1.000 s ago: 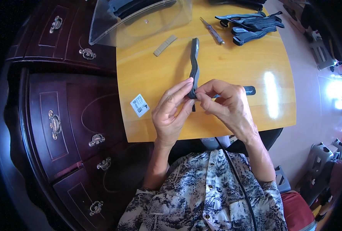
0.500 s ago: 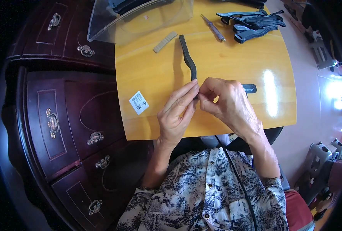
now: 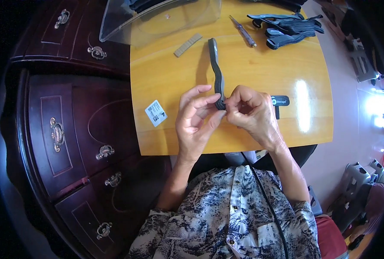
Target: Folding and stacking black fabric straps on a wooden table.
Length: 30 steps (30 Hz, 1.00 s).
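Observation:
A stack of flat black straps (image 3: 218,77) stands up from my hands toward the far side, slightly bent along its length. My left hand (image 3: 195,116) grips its near end between thumb and fingertips, the other fingers loosely curled. Against the same end, my right hand (image 3: 252,113) is closed in a pinch; what its fingertips hold is too small to make out. Just right of that hand, one black strap with a printed end (image 3: 281,100) lies on the table, partly hidden by the hand.
On the yellow wooden table (image 3: 170,140) lie a white label (image 3: 156,113), a tan segmented strip (image 3: 187,45), a screwdriver (image 3: 243,31) and a pile of black straps (image 3: 287,30). A clear plastic bin (image 3: 166,21) stands at the far left. Dark drawers (image 3: 49,134) flank the table's left.
My left fingers have spread and shifted their hold on the strap stack, showing more of its near end. The stack's far end has tilted a little to the right. My right hand stays pinched.

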Available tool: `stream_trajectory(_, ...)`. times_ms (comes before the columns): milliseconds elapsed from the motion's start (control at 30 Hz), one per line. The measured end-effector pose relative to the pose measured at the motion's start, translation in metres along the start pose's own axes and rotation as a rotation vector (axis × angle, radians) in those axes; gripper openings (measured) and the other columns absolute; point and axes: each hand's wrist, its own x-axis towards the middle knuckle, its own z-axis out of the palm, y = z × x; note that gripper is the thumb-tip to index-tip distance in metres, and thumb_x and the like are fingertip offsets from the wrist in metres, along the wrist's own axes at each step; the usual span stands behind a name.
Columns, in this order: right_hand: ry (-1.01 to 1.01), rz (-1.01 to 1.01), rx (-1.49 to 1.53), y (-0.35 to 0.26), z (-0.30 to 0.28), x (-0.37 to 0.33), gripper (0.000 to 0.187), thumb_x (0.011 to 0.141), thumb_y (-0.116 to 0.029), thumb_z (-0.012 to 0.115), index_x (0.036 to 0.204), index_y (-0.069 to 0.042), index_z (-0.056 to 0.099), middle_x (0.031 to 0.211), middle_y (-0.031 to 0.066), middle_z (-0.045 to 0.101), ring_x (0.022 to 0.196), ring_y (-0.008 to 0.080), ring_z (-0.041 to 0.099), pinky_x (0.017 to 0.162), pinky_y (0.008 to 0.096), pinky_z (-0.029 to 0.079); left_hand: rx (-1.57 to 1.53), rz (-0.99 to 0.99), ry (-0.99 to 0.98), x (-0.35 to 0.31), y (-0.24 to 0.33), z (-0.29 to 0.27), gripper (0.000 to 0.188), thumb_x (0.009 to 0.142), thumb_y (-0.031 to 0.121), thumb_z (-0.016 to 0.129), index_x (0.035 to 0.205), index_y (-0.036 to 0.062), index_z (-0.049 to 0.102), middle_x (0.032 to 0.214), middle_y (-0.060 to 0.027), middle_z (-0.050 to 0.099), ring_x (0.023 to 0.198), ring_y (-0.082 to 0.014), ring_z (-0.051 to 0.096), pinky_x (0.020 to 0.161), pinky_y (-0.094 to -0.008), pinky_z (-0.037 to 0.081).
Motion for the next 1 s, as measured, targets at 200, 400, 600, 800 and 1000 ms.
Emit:
stream_trajectory(200, 0.046, -0.108, -0.131, 0.000, 0.010, 0.000, 0.014, 0.075, -0.004, 0.068, 0.072, -0.001, 0.055, 0.061, 0.0077, 0.056, 0.054, 0.0108, 0.055, 0.051, 0.0253, 0.046, -0.134, -0.318, 0.089, -0.001, 0.012, -0.001, 0.028, 0.083, -0.009, 0.062, 0.111, -0.0034, 0.056, 0.103, -0.0084, 0.060, 0.098, -0.0128, 0.059, 0.084, -0.0239, 0.049)
stream_trajectory(400, 0.058, -0.291, -0.347, 0.005, 0.020, 0.005, 0.016, 0.073, -0.004, 0.067, 0.070, -0.001, 0.051, 0.067, 0.0144, 0.058, 0.057, 0.0284, 0.060, 0.053, 0.0336, 0.047, -0.195, -0.336, 0.172, -0.003, 0.001, -0.001, 0.027, 0.085, -0.008, 0.058, 0.112, -0.0035, 0.056, 0.098, -0.0066, 0.062, 0.089, -0.0088, 0.058, 0.080, -0.0205, 0.046)
stream_trajectory(600, 0.067, -0.218, -0.308, 0.009, 0.023, 0.013, 0.018, 0.071, -0.005, 0.067, 0.069, -0.002, 0.050, 0.066, 0.0142, 0.057, 0.058, 0.0293, 0.060, 0.053, 0.0341, 0.048, -0.220, -0.398, 0.274, -0.002, -0.012, -0.007, 0.026, 0.085, -0.006, 0.058, 0.111, -0.0035, 0.060, 0.094, -0.0044, 0.061, 0.087, -0.0068, 0.058, 0.081, -0.0199, 0.045)
stream_trajectory(800, 0.006, -0.009, -0.148, 0.015, 0.020, 0.013, 0.016, 0.072, -0.005, 0.069, 0.072, -0.001, 0.053, 0.065, 0.0122, 0.059, 0.058, 0.0201, 0.062, 0.054, 0.0309, 0.049, -0.232, -0.349, 0.250, -0.005, -0.010, -0.006, 0.026, 0.087, -0.003, 0.058, 0.113, -0.0045, 0.058, 0.103, -0.0069, 0.061, 0.091, -0.0100, 0.058, 0.084, -0.0237, 0.048)
stream_trajectory(1000, -0.014, -0.126, -0.194, 0.004, 0.012, 0.006, 0.012, 0.082, -0.009, 0.068, 0.083, 0.000, 0.061, 0.069, 0.0100, 0.063, 0.060, 0.0135, 0.061, 0.055, 0.0278, 0.050, -0.137, -0.250, 0.242, 0.000, -0.008, -0.003, 0.027, 0.087, -0.003, 0.061, 0.114, -0.0038, 0.059, 0.109, -0.0092, 0.061, 0.092, -0.0107, 0.060, 0.082, -0.0253, 0.050)
